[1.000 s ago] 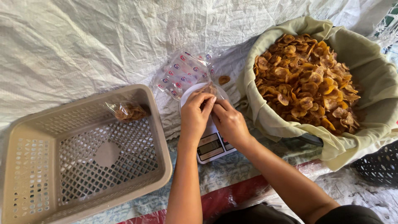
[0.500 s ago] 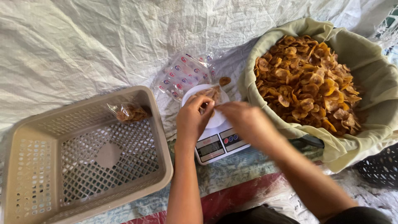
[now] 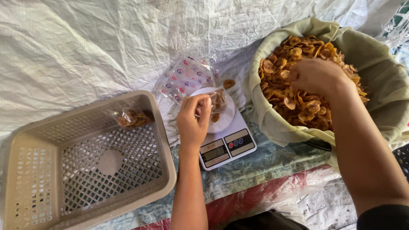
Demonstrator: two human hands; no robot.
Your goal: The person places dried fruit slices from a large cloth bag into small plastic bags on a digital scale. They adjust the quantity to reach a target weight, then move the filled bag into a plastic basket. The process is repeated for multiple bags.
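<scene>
My left hand (image 3: 194, 121) holds a small clear bag of chips (image 3: 216, 102) upright on the round white plate of a digital kitchen scale (image 3: 228, 145). My right hand (image 3: 317, 76) is over the big pile of golden fried chips (image 3: 298, 81) in a cloth-lined basket (image 3: 383, 81), with its fingers curled down into the chips. Whether it holds any chips cannot be seen.
A beige plastic crate (image 3: 166, 170) stands at the left with one filled chip bag (image 3: 130, 117) in its far corner. A stack of empty printed plastic bags (image 3: 185, 79) lies behind the scale. One loose chip (image 3: 228, 83) rests beside them. White sheeting covers the ground.
My right hand has left the bag on the scale and swung right to the chip pile in the basket. My left hand stays on the bag.
</scene>
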